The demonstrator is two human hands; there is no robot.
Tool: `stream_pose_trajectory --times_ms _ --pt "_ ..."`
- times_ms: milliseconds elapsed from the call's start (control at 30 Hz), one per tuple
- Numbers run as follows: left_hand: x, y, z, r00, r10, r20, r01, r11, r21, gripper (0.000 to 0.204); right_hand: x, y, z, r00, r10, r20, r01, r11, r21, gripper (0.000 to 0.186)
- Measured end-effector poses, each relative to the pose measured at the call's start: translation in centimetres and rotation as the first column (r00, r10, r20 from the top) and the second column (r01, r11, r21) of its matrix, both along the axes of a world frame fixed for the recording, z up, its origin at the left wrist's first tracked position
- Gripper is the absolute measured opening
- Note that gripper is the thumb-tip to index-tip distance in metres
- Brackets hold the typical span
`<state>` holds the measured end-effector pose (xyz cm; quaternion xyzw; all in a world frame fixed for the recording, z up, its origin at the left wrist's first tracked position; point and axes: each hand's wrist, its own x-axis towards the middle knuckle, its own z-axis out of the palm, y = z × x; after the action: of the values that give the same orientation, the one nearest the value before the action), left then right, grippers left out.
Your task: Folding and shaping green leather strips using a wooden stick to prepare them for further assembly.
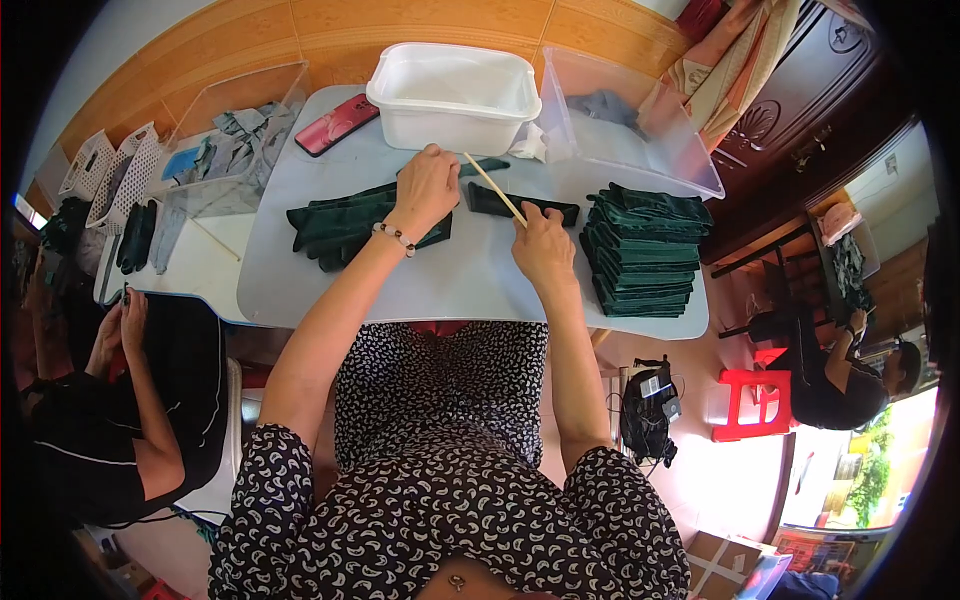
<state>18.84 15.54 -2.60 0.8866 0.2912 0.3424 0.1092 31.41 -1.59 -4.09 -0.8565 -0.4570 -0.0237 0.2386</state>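
On the left of the table (480, 290) lies a loose pile of green cloth (335, 230), probably light, soft and easily creased, best taken by an edge. Right of it, the thin stick (492, 186) looks light and stiff, best held near one end. The green stack (645, 265), farther right, may slide apart unless held from both sides. The left hand (428, 185) arches over the pile, fingertips bunched; whether they pinch cloth, I cannot tell. The right hand (547, 248), back upward, clamps the stick's near end.
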Motion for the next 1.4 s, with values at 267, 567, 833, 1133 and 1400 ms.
stream_pose_trajectory --times_ms 267,567,833,1133,1400 --pt "-2.9 -3.4 5.1 0.812 0.07 0.58 0.147 0.936 -0.319 0.017 2.2 -1.7 0.3 0.999 -0.032 -0.024 0.036 0.983 0.182 0.03" --pt "-8.8 -12.9 5.1 0.435 0.422 0.795 0.774 0.276 -0.57 0.017 -8.6 -6.9 7.1 0.424 0.637 -0.644 -0.186 0.757 0.626 0.033" --pt "-11.3 -16.7 3.8 0.437 0.429 0.79 0.758 0.296 -0.581 0.022 -13.0 -8.1 5.7 0.253 0.566 -0.784 -0.017 0.813 0.581 0.014" --pt "-14.8 -18.1 2.7 0.505 0.401 0.764 0.719 0.294 -0.63 0.022 -11.8 -9.4 3.7 -0.01 0.428 -0.904 -0.079 0.9 0.428 0.014" --pt "-15.4 -17.7 3.4 0.52 0.517 0.68 0.707 0.186 -0.682 0.019 -13.1 -10.4 3.7 0.085 0.505 -0.859 -0.271 0.841 0.467 0.017"
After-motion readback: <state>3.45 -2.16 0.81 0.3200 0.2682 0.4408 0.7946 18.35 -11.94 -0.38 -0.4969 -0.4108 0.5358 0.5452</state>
